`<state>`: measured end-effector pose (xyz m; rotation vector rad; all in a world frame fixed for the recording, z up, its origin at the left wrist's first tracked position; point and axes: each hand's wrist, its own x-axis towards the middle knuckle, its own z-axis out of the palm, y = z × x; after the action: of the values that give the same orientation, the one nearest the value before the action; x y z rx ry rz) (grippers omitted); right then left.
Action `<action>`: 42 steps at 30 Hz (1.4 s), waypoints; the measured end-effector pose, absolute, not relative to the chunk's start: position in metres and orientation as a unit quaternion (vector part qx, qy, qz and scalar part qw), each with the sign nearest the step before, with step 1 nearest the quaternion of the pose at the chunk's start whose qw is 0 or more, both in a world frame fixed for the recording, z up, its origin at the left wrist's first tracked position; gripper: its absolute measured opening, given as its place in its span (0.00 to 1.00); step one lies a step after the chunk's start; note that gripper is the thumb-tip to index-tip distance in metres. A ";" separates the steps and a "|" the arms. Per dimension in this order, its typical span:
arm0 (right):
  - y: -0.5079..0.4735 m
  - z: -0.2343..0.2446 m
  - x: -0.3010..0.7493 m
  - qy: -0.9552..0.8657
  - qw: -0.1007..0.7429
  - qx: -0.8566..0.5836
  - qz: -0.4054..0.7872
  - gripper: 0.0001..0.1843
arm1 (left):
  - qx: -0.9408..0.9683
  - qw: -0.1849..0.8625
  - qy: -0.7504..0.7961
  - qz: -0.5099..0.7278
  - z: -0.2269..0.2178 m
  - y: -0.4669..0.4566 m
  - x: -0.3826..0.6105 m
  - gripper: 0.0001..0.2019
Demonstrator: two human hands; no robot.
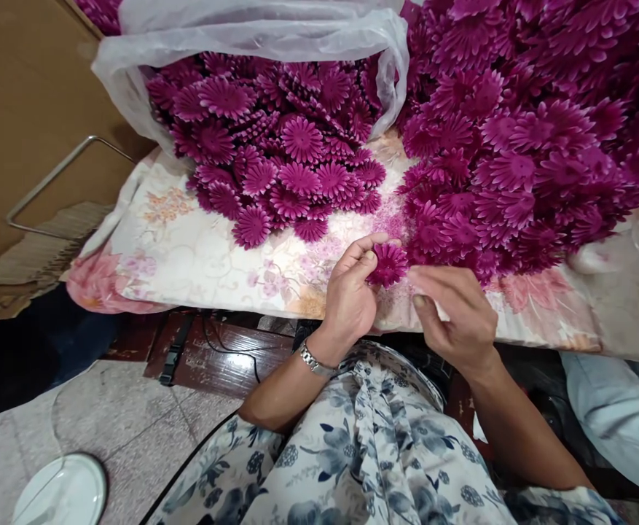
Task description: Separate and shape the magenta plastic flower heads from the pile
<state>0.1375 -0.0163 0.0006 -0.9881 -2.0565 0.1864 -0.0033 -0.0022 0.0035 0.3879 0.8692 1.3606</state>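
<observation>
My left hand [352,295] pinches a small magenta artificial flower [390,264] by its left edge, between thumb and fingers. The flower's petals face up, and a watch sits on that wrist. Just to the right is my right hand [458,317], slightly blurred, its fingertips close to the flower. Its thumb stands apart from the bent fingers, and nothing shows between them. Behind my left hand, many similar flower heads [297,179] spill from a whitish plastic bag [275,40]. A larger heap of magenta flowers [516,168] rises beyond my right hand.
A floral tablecloth [210,255] covers the table, with pinkish specks between the heaps. At the left stands a cardboard box [29,109] beside a bent metal rod [51,179]. A round white object [62,492] is on the floor. Another person's light trousers [614,415] show at right.
</observation>
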 end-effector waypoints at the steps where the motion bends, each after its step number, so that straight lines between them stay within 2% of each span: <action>1: -0.015 0.001 0.134 -0.792 0.420 -0.430 0.105 0.23 | 0.184 0.670 0.380 0.611 0.004 -0.004 -0.002 0.09; 5: -0.009 -0.002 0.117 -0.710 0.444 -0.495 0.231 0.25 | 0.241 0.658 0.337 0.629 0.004 -0.011 0.003 0.11; 9: -0.006 -0.001 0.110 -0.698 0.453 -0.513 0.211 0.09 | 0.236 0.693 0.296 0.614 0.006 -0.011 -0.001 0.17; 11: -0.006 0.003 0.110 -0.707 0.456 -0.504 0.196 0.05 | 0.231 0.735 0.279 0.573 0.007 -0.009 -0.006 0.19; 12: -0.006 0.005 0.110 -0.712 0.456 -0.495 0.199 0.05 | 0.233 0.755 0.270 0.550 0.007 -0.007 -0.009 0.19; 15: -0.003 0.006 0.110 -0.717 0.459 -0.475 0.223 0.16 | 0.227 0.786 0.255 0.515 0.004 -0.005 -0.013 0.19; 17: -0.001 0.004 0.109 -0.713 0.454 -0.480 0.235 0.22 | 0.210 0.785 0.268 0.518 0.001 -0.005 -0.012 0.15; 19: 0.001 0.002 0.109 -0.725 0.438 -0.486 0.217 0.24 | 0.198 0.766 0.294 0.537 -0.002 -0.005 -0.010 0.13; 23: 0.004 0.001 0.115 -0.776 0.398 -0.481 0.085 0.18 | 0.181 0.712 0.347 0.583 -0.006 -0.004 -0.007 0.14; 27: 0.005 0.006 0.124 -0.770 0.413 -0.487 0.020 0.08 | 0.166 0.687 0.365 0.606 -0.007 -0.002 -0.009 0.14; 30: 0.008 0.008 0.124 -0.789 0.421 -0.447 -0.005 0.10 | 0.192 0.710 0.338 0.587 -0.004 -0.003 -0.011 0.14; 36: 0.010 0.005 0.119 -0.810 0.407 -0.419 0.044 0.03 | 0.270 0.727 0.326 0.541 -0.007 -0.010 -0.014 0.17; 42: 0.002 0.002 0.124 -0.772 0.432 -0.454 0.105 0.05 | 0.309 0.698 0.363 0.535 -0.013 -0.012 -0.015 0.19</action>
<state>0.1240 0.0017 0.0024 -1.1322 -1.9243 0.2612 -0.0150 -0.0118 -0.0132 0.6890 0.8087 1.1921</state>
